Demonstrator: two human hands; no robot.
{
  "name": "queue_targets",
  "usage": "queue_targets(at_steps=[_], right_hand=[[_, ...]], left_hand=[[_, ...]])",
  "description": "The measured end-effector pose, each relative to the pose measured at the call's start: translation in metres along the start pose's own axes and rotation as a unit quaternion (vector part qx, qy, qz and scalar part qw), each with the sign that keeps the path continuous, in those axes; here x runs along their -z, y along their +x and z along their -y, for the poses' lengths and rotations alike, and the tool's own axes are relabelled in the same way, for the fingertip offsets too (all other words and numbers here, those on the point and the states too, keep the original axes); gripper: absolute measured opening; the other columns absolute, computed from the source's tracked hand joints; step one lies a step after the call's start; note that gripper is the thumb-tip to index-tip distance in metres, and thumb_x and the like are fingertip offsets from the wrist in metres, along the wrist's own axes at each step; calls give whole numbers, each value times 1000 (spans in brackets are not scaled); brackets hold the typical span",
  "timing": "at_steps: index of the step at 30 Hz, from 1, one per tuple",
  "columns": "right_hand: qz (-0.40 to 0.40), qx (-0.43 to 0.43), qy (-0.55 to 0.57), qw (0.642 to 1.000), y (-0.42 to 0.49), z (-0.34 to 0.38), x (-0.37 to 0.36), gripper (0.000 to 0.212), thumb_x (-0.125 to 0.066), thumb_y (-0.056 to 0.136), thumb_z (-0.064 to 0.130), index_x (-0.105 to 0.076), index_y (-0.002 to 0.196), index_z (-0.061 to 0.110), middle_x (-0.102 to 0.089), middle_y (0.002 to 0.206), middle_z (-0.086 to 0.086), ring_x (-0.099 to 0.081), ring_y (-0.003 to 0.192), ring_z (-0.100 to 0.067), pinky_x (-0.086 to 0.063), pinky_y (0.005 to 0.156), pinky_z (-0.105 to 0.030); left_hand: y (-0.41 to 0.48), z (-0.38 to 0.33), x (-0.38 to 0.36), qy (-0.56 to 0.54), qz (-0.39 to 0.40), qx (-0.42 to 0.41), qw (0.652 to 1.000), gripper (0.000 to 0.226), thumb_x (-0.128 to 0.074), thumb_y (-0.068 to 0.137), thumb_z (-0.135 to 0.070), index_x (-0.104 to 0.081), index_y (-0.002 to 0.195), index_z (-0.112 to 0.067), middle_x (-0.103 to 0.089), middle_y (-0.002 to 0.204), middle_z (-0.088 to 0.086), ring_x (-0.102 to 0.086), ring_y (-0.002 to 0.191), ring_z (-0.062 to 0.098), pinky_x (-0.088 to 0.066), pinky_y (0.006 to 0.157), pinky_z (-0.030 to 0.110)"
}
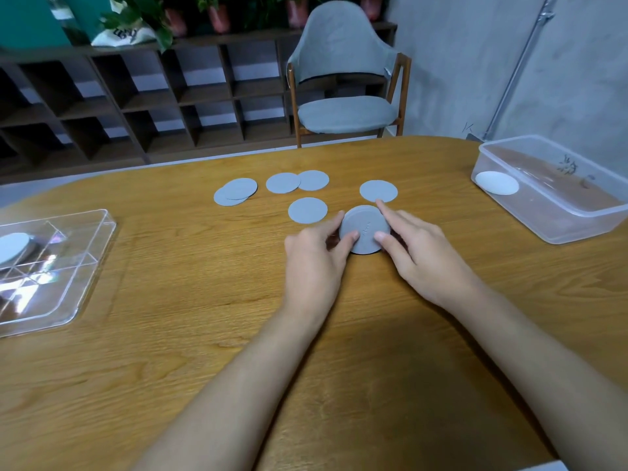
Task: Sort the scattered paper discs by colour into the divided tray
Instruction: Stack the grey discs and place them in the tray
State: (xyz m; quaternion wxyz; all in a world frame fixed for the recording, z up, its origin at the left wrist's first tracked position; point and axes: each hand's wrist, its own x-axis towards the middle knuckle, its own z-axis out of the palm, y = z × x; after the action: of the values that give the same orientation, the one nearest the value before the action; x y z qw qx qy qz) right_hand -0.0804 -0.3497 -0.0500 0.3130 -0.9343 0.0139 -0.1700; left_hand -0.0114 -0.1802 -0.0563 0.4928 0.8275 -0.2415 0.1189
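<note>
Both hands on the grey disc stack (364, 229) on the table (170, 351). Left hand (314, 246) & right hand (418, 253) each have thumb on top, fingers curled round its rim, gripping it btwn them. Six loose grey discs (308, 210) lie just behind the stack, some overlapping. Divided tray (61, 283) is far left of the stack w/ a pale disc (12, 246) in it. Clear tub (584, 229) is far right w/ a white disc (496, 182).

Grey chair (343, 79) behind wooden table (170, 334); shelving (153, 96), potted plants (217, 15).
</note>
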Motion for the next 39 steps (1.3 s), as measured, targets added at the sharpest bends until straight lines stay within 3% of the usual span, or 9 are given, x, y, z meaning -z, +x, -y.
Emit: queue_targets(at_steps=[3, 6, 11, 14, 21, 26, 32, 36, 39], right_hand=[[-48, 2, 30, 998, 1, -3, 1, 37, -61, 102, 19, -59, 139, 18, -68, 107, 6, -60, 91, -6, -48, 84, -19], [-64, -33, 93, 993, 3, -8, 2, 27, -66, 98, 16, -64, 124, 21, -70, 97, 5, -61, 79, -3, -48, 74, -12], [-84, -70, 131, 985, 5, -11, 4, 26, -67, 97, 17, -65, 122, 23, -67, 93, 4, -55, 74, 2, -46, 71, -11], [-87, -76, 130, 985, 6, -12, 4, 28, -68, 97, 18, -65, 125, 21, -68, 95, 2, -55, 74, 3, -46, 70, -10], [-115, -89, 131, 981, 8, -20, 9, 31, -69, 97, 21, -64, 128, 21, -69, 99, 2, -56, 77, -1, -51, 73, -15], [-111, -116, 127, 979, 9, -22, 10, 31, -67, 98, 21, -63, 129, 23, -68, 95, 6, -62, 79, -4, -50, 74, -13], [-96, -130, 124, 979, 10, -23, 11, 35, -63, 101, 22, -60, 135, 22, -71, 97, 4, -68, 75, -7, -53, 75, -23], [-91, -124, 125, 980, 10, -23, 10, 36, -64, 100, 22, -60, 136, 22, -72, 102, 5, -71, 75, -11, -60, 82, -37], [-86, -121, 141, 979, 10, -22, 9, 39, -66, 99, 19, -60, 137, 21, -72, 105, 3, -72, 76, -13, -61, 82, -39]], left_hand=[[5, 3, -1, 32, 26, -12, 999, 39, -77, 93, -33, -74, 128, -16, -80, 112, -2, -74, 99, 8, -37, 87, -2], [14, 10, 6, 81, 47, -27, 995, 42, -70, 95, -48, -75, 126, -21, -76, 123, -6, -68, 115, 10, -43, 97, 14], [35, 38, 20, 210, 114, 1, 971, 59, -60, 100, -43, -49, 152, -18, -45, 161, -3, -37, 151, 17, -34, 121, 38], [38, 43, 21, 250, 151, 25, 956, 62, -55, 102, -47, -42, 156, -19, -35, 167, -1, -27, 156, 20, -31, 123, 46], [36, 40, 25, 245, 96, -15, 965, 32, -63, 99, -45, -71, 122, -23, -68, 120, -3, -64, 109, 27, -53, 84, 39], [29, 28, 25, 286, 46, -76, 954, 33, -43, 110, -39, -66, 107, -16, -72, 94, 6, -66, 85, 36, -40, 64, 36], [26, 20, 26, 235, -68, -165, 955, 24, -53, 108, -26, -67, 97, -12, -66, 80, 5, -58, 76, 28, -48, 61, 39], [22, 20, 22, 69, -41, -85, 993, 19, -57, 106, -22, -71, 97, -13, -68, 75, -6, -54, 66, 9, -41, 66, 26], [19, 18, 20, -18, 15, -11, 1000, 17, -58, 105, -21, -73, 96, -19, -65, 61, -7, -61, 58, 10, -49, 66, 26]])
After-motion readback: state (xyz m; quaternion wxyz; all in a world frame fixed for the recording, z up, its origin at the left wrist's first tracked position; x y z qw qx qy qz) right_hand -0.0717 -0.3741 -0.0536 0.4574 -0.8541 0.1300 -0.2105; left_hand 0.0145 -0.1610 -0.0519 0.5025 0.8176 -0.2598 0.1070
